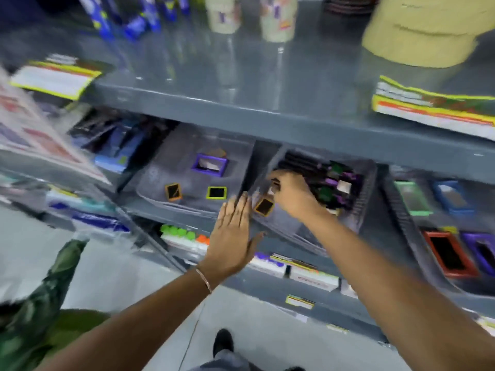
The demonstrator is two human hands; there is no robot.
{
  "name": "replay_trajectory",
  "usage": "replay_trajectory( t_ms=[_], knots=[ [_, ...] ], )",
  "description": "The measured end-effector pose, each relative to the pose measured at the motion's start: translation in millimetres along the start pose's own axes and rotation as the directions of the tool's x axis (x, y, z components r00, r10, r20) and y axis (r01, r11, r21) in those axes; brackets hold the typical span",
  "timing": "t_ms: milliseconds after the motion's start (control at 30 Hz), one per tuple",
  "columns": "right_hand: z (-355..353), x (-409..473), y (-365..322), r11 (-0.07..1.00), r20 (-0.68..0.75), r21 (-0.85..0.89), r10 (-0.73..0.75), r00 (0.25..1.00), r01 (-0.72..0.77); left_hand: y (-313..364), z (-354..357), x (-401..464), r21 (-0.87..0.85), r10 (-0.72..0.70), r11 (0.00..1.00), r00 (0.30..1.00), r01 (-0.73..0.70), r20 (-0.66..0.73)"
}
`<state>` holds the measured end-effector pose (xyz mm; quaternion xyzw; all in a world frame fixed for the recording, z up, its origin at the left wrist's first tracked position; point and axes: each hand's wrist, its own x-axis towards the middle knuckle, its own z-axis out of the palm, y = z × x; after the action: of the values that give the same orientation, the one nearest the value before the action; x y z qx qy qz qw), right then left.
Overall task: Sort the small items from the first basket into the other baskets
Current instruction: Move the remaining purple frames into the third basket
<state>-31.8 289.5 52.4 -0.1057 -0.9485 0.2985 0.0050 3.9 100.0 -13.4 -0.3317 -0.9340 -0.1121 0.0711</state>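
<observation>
While everything's pretty blurry, the right hand (pixel 290 194) is down in the middle basket (pixel 367 183) on the grey shelf (pixel 294 124), fingers curled around something small at its near-left corner; can't tell what exactly. An orange-framed item (pixel 264 206) sits just below that hand, by the basket's front edge. The left hand (pixel 233 236) is flat and released, fingers spread, holding nothing, pressed against the shelf front between the middle basket and the left basket (pixel 160 183). That left one has a purple frame (pixel 209 165), an orange one (pixel 173 192) and a green one (pixel 216 193) lying well apart. The middle basket holds a jumbled pile (pixel 332 180) of purple and green bits. A right basket (pixel 396 210) holds bigger frames.
</observation>
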Motion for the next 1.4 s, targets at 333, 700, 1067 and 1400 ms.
replay_trajectory(
  t_ms=[333,700,1067,1400],
  knots=[
    [97,117,-88,0.987,0.117,-0.086,-0.122,0.986,0.132,-65,5,-19,-0.087,0.035,0.996,0.999,-0.036,-0.013],
    [124,178,-58,0.987,0.184,-0.071,-0.127,0.975,0.142,-67,9,-22,0.022,0.103,0.994,0.994,-0.103,0.021],
    [28,80,-54,0.993,-0.075,-0.013,-0.117,0.990,0.116,-24,7,-14,-0.039,0.062,0.997,0.998,-0.062,0.022],
    [-93,-69,112,0.984,-0.363,0.023,0.171,0.916,-0.175,145,26,0,-0.103,0.459,0.887,0.885,-0.450,0.080]
  ],
)
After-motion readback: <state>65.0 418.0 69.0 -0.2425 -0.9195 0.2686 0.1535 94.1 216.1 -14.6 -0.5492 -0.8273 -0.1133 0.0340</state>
